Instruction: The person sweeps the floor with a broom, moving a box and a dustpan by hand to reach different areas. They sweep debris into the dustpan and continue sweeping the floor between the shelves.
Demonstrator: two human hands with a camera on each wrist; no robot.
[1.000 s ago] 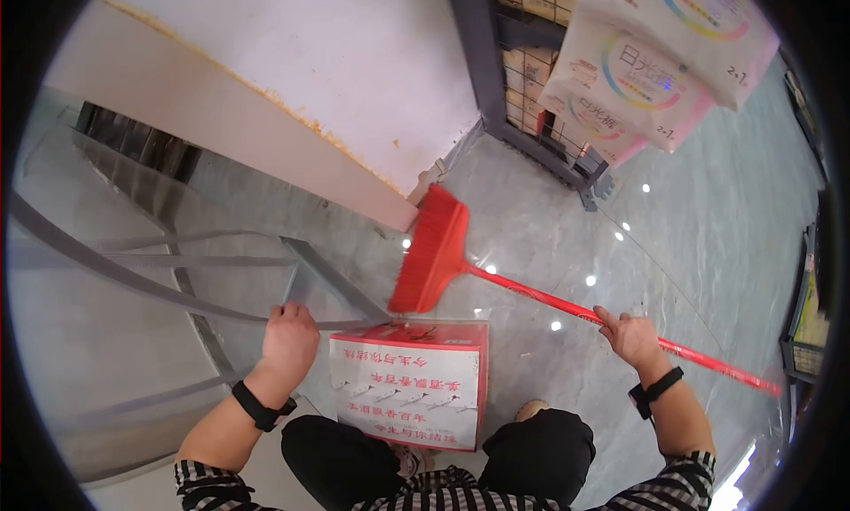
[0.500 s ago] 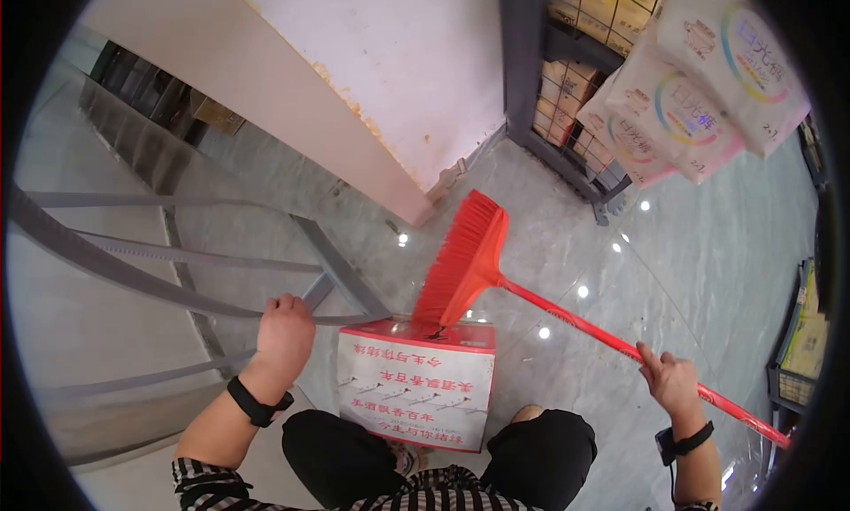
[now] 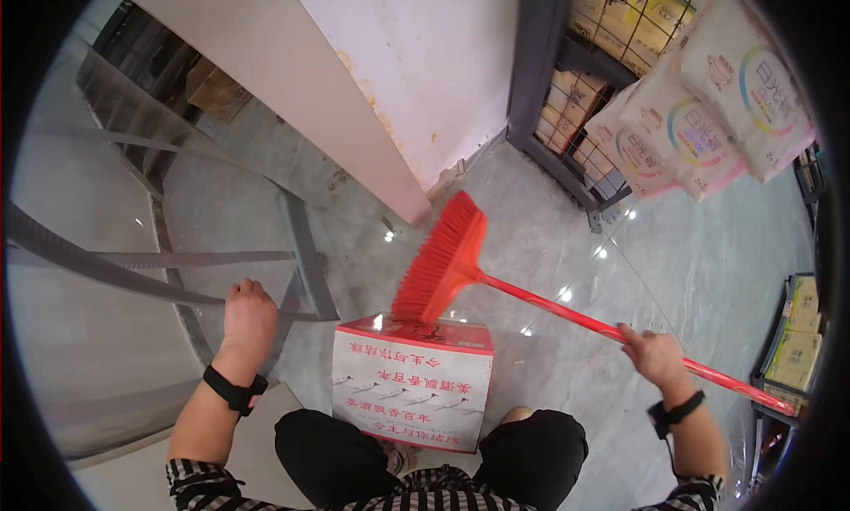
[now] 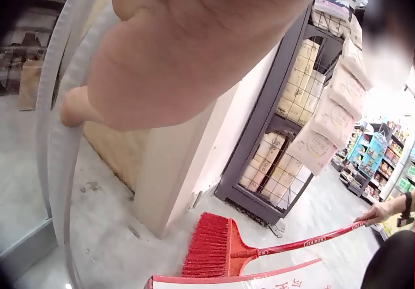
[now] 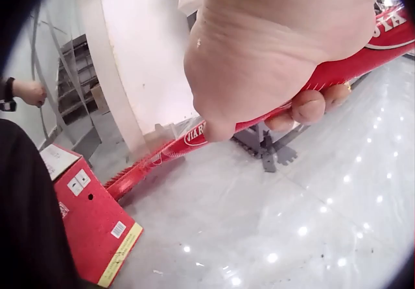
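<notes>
Since half a sec ago: L hand [image 3: 246, 321] has slid left along its bar, R hand [image 3: 653, 356] sits a bit higher up the handle, and the broom [image 3: 443, 263] head has shifted slightly left. Box [image 3: 412, 387] hasn't budged.

Floor [image 3: 549, 219]: grey, glossy, w/ light spots. White pillar [image 3: 398, 68] fills top centre, chipped along its edge. Grey metal frame [image 3: 177, 259] spreads over the left side, bars crossing. Dark wire rack [image 3: 536, 59] stands right of the pillar w/ cartons inside, and pale soft packs [image 3: 699, 130] hang on its front.

Box: red-and-white carton w/ red print, on the floor just in front of the person's knees, btw the frame and the R arm. R wrist view shows the box [image 5: 91, 218] at lower left.

Broom: all red. Its head is just behind the box's far top edge, bristle tips down at that edge, near the pillar's foot. Can't tell if they touch the box. Handle slants back to the right, off the floor, into R hand. L wrist view has the broom [image 4: 217, 250] right behind the box [image 4: 259, 281] edge.

L hand: fingers curled over a frame bar and gripping it, left of the box and apart from it. Close up, L hand [image 4: 194, 49] has its thumb on the pale rail.

R hand: closed tight round the broom handle, toward the end away from the head. Close up, R hand [image 5: 279, 49] has fingertips wrapped under the broom [image 5: 188, 137] handle.

Black wrist bands [image 3: 232, 389] on both arms.
</notes>
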